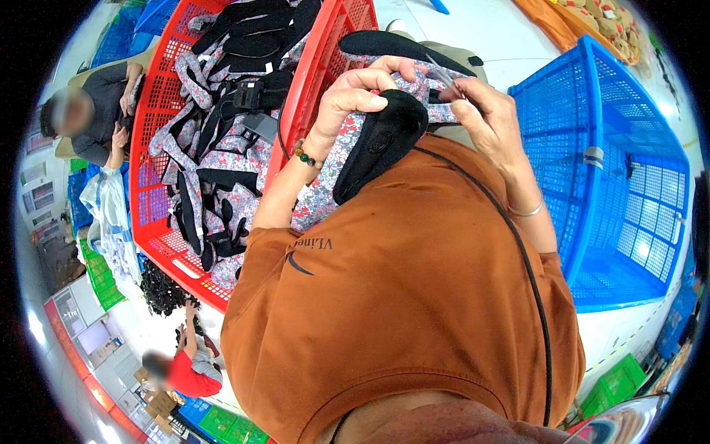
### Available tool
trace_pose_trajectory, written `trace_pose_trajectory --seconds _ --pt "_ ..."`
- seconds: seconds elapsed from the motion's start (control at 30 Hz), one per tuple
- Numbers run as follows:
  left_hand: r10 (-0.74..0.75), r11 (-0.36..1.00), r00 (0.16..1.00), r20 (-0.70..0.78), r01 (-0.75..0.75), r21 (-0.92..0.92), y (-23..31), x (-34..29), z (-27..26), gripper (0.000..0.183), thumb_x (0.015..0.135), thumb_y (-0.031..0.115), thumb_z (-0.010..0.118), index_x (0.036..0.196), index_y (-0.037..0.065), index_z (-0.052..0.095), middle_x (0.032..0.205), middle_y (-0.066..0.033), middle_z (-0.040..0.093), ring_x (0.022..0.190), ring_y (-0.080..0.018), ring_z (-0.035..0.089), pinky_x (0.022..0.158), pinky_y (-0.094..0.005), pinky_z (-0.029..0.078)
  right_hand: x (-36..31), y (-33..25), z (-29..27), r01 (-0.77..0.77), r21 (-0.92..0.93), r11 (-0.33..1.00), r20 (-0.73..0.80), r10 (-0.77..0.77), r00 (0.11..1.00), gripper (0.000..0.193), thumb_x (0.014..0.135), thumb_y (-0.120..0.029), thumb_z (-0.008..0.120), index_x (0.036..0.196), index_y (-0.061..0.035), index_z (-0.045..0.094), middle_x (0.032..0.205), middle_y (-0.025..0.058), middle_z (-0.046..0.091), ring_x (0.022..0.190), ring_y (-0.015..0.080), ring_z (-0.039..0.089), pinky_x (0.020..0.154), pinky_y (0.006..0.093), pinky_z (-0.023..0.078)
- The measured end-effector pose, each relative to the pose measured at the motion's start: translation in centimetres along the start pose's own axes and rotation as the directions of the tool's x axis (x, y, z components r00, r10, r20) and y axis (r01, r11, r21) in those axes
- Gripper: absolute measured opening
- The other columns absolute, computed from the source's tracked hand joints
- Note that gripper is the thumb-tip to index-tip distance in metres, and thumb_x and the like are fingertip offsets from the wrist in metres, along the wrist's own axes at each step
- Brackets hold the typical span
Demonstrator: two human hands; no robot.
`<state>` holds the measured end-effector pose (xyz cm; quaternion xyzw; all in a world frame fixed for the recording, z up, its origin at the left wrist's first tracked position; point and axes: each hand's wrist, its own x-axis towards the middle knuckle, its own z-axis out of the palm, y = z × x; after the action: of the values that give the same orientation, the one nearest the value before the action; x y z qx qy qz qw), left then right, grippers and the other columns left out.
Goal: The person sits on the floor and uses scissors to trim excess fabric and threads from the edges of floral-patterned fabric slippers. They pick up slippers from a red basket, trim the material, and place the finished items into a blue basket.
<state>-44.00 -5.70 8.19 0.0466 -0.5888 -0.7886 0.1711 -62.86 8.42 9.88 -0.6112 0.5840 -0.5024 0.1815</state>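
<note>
Pinching a floral slipper piece point(377, 144) with a black sole between thumb and fingers, a worker's left hand point(347, 100) held it up against an orange-brown shirt point(399, 281). Close by, the right hand point(488, 115) closed around a thin, pale tool point(446, 76), apparently small snips, near the fabric. Just beyond lay a second black-soled piece point(403, 46), partly covered by the hands.

To the left, a red basket point(319, 55) held a heap of similar pieces point(237, 159), a black boxy device point(249, 95) resting on top; a blue crate point(558, 133) stood at right. The piece in hand looked largely assembled, sole and floral fabric together, suggesting trimming or finishing in progress; plenty appeared to remain in the basket, though which of its pieces were finished could not be told.

Blur softened the tool's tip, and fingers hid the exact spot being worked. Farther off, one co-worker in a dark top point(103, 103) and another in red point(196, 377) had their hands occupied, their work too small to make out.
</note>
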Motion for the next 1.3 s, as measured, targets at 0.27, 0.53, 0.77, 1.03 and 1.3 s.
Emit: trace_pose_trajectory --seconds 0.27,0.53,0.77,1.03,1.3 --pt "0.108 0.991 0.993 0.044 -0.111 0.078 -0.4 0.1 -0.6 0.02 0.075 0.022 0.059 0.08 0.003 0.063 0.118 -0.0117 0.043 0.128 -0.0361 0.03 0.105 -0.0452 0.023 -1.0 -1.8 -0.3 0.17 -0.35 0.921 0.066 -0.157 0.985 0.033 0.075 -0.036 0.068 0.069 -0.0056 0.056 0.058 0.0087 0.052 0.052 0.0245 0.054 0.046 0.0336 0.041" --pt "0.112 0.991 0.993 0.043 -0.115 0.063 -0.8 0.1 -0.6 0.02 0.076 0.02 0.059 0.085 0.005 0.065 0.119 -0.0121 0.045 0.127 -0.0351 0.031 0.107 -0.0452 0.019 -0.5 -1.3 0.6 0.173 -0.348 0.921 0.042 -0.169 0.985 0.032 0.075 -0.036 0.068 0.07 -0.0069 0.057 0.06 0.0074 0.054 0.053 0.0246 0.055 0.046 0.0338 0.042" --pt "0.117 0.988 0.993 0.02 -0.118 0.102 -0.7 0.2 0.0 0.019 0.074 0.02 0.059 0.084 0.004 0.065 0.12 -0.0125 0.045 0.126 -0.0342 0.032 0.106 -0.0442 0.019 -0.3 -2.2 0.1 0.244 -0.439 0.865 0.079 -0.233 0.969 0.027 0.074 -0.028 0.07 0.072 -0.0035 0.058 0.063 0.0082 0.055 0.053 0.0227 0.054 0.046 0.0305 0.041" --pt "0.119 0.985 0.991 -0.059 -0.111 0.13 -0.1 -0.3 0.6 0.018 0.073 0.019 0.06 0.08 0.003 0.064 0.119 -0.0124 0.046 0.126 -0.0329 0.034 0.106 -0.0417 0.02 -1.0 -3.0 -0.4 0.16 -0.53 0.833 0.069 -0.146 0.987 0.028 0.076 -0.03 0.068 0.068 -0.0046 0.058 0.061 0.0082 0.056 0.051 0.0237 0.054 0.045 0.032 0.041" --pt "0.123 0.986 0.99 -0.063 -0.115 0.12 -0.2 -0.2 0.7 0.018 0.073 0.019 0.061 0.081 0.003 0.064 0.119 -0.0124 0.046 0.126 -0.0336 0.034 0.105 -0.0423 0.021 -0.8 -2.6 0.0 0.156 -0.549 0.821 0.044 -0.158 0.987 0.036 0.077 -0.042 0.063 0.065 -0.0083 0.057 0.057 0.007 0.055 0.05 0.024 0.056 0.042 0.0346 0.041"
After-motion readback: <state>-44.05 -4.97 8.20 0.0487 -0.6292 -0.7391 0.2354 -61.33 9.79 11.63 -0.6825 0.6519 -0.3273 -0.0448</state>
